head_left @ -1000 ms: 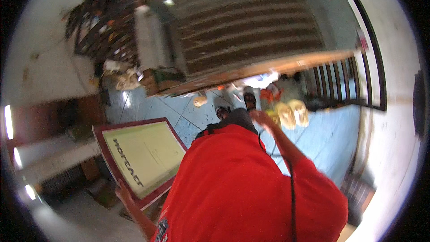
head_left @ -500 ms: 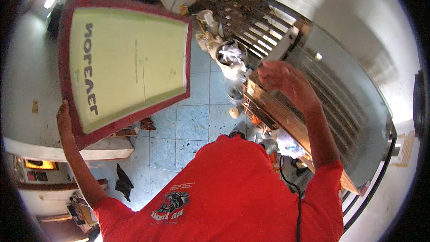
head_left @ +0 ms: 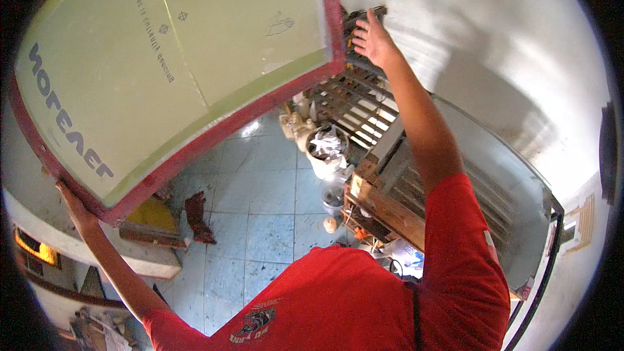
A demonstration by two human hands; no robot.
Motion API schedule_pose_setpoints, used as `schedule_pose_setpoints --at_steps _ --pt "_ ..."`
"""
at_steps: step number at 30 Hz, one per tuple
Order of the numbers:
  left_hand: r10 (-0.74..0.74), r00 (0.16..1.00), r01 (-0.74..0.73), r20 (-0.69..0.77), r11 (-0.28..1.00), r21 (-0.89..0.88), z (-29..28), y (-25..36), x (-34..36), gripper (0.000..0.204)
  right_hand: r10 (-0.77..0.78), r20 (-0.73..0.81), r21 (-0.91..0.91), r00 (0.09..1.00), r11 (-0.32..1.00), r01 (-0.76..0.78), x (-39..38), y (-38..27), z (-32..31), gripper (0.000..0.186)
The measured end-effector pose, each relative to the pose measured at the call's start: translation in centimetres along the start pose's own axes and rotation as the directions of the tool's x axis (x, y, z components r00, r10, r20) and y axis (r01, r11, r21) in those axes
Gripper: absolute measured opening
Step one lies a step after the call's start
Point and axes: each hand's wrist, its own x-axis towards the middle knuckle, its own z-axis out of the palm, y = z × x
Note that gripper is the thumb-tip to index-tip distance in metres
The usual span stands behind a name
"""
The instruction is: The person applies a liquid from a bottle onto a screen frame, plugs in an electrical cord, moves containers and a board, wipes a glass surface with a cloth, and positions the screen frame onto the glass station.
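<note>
A large screen-printing frame point(head_left: 224, 26), with a dark red border and pale yellow-green mesh bearing dark lettering, is held up at the upper left. My left hand point(head_left: 77, 207) grips its lower left edge; the fingers are partly hidden behind the border. To the frame's right, my right hand point(head_left: 376, 40) is raised with its fingers spread and nothing in them. It looks a short way off the frame's right side, though the depth between them is hard to judge.
A glass-topped table point(head_left: 507, 201) with a wooden side stands on the right. Behind it is a dark slatted rack point(head_left: 357, 107). A bin of crumpled white material point(head_left: 327, 146) stands on the blue tiled floor point(head_left: 260, 234). A dark red scrap point(head_left: 197, 218) lies left of my body.
The frame has risen and come closer, tilting as my left hand carries it. My right hand has moved up and away from over the table toward the frame's right side, its fingers spreading.
</note>
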Motion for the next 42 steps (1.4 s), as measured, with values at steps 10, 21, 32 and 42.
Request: schedule_pose_setpoints --at_steps 10,21,32,42 --pt "-0.201 0.897 0.306 0.394 0.925 -0.226 22.0 -12.4 -1.9 0.081 -0.258 -0.397 -0.106 0.881 0.966 0.235 -18.7 -14.7 -10.1 0.093" --pt "-0.144 -0.011 0.882 0.99 0.465 0.077 54.0 -13.5 -9.5 0.094 -0.343 -0.695 -0.225 0.632 0.938 0.262 -39.2 -21.1 -23.4 0.078" --pt "0.106 -0.365 0.597 0.925 0.789 0.145 55.3 -24.3 -20.3 0.066 -0.584 -0.49 -0.821 0.647 0.558 -0.119 -59.7 -12.4 -20.9 0.039" --pt "-0.188 -0.369 0.0 0.91 0.979 0.203 62.3 -28.2 -28.5 0.098 -0.024 -0.929 -0.323 0.369 0.54 -0.777 -60.8 -9.2 -29.2 0.077"
